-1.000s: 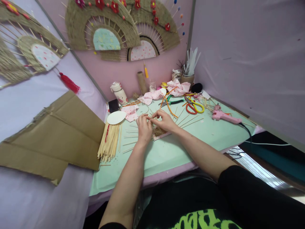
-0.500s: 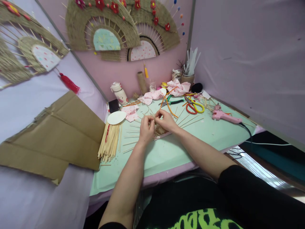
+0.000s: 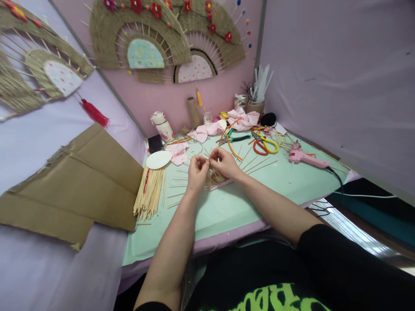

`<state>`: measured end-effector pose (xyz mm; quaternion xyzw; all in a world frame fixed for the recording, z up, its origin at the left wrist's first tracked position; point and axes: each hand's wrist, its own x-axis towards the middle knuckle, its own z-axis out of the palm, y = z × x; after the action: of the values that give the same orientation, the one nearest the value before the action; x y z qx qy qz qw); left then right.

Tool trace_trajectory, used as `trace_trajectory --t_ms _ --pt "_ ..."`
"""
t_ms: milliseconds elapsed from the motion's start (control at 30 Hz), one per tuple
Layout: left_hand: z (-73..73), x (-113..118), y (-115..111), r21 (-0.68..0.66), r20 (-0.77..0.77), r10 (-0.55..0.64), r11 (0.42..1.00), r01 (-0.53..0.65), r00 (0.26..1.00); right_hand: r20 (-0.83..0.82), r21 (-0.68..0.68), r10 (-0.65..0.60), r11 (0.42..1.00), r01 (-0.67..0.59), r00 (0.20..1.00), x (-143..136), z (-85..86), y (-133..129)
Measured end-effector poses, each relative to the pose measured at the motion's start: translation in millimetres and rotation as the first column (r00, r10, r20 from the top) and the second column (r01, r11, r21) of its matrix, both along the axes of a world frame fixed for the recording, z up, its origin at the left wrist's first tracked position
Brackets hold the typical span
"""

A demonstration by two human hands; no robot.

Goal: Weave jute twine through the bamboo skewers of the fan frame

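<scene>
A half-round fan frame of thin wooden sticks (image 3: 259, 166) lies on the table, its sticks spreading out to both sides of my hands. Tan twine (image 3: 216, 176) shows at its centre, above a pinkish lower edge. My left hand (image 3: 197, 172) is closed in a pinch over the frame. Close beside it, my right hand (image 3: 226, 163) pinches too, thumb and forefinger forming a ring. Their fingertips nearly meet; whatever is between them is too small to make out.
A bundle of sticks (image 3: 151, 194) under a white oval (image 3: 158, 160) lies left, beside folded cardboard (image 3: 74, 185). Behind are green-handled pliers (image 3: 240, 138), scissors (image 3: 270, 146) and pink cloth (image 3: 243, 119). A pink glue gun (image 3: 308, 159) with a cord lies right. Finished fans (image 3: 139, 30) hang behind.
Both hands have shifted very slightly left, and the left fingers have drawn up a little. A bit more of the twine at the centre shows between the hands.
</scene>
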<state>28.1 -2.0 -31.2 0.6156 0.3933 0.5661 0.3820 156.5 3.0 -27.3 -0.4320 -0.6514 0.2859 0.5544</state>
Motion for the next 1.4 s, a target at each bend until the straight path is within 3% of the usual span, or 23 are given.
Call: trace_trajectory --t_ms 367,567,667,867,1000,1133,1233,1400 --pt "-4.8 -1 4 -0.154 0.187 0.013 0.988 0.016 0.982 0.206 0.229 -0.041 0.973 -0.007 0.978 0 2.2 -9" --pt "1.4 -1 -1 -0.018 0.128 -0.022 1.0 0.025 0.991 0.252 0.272 -0.078 0.962 0.007 0.965 1 -2.4 -3" --pt "2.9 -1 -3 0.026 0.08 0.006 1.0 -0.009 0.997 0.238 0.254 -0.103 0.966 0.041 0.966 1 -5.1 0" --pt "2.2 0 -1 -0.014 0.154 0.032 0.999 -0.03 0.987 0.098 0.154 -0.087 0.986 0.071 0.991 0 -2.3 -1" --pt "1.8 -1 -1 -0.046 0.193 0.001 0.999 0.008 0.981 -0.114 -0.108 -0.122 0.988 0.11 0.986 -1 0.5 1" --pt "0.8 -1 -1 -0.078 0.192 -0.038 0.996 0.054 0.981 -0.308 -0.344 -0.075 0.938 -0.037 0.948 -2 1.5 2" --pt "1.8 1 -2 -0.123 0.187 -0.034 0.991 0.058 0.982 -0.324 -0.315 -0.034 0.946 -0.075 0.945 -2 1.8 2" --pt "4.8 2 -3 -0.189 0.163 -0.019 0.981 0.05 0.986 -0.235 -0.143 0.055 0.986 -0.09 0.97 -3 2.6 -1"
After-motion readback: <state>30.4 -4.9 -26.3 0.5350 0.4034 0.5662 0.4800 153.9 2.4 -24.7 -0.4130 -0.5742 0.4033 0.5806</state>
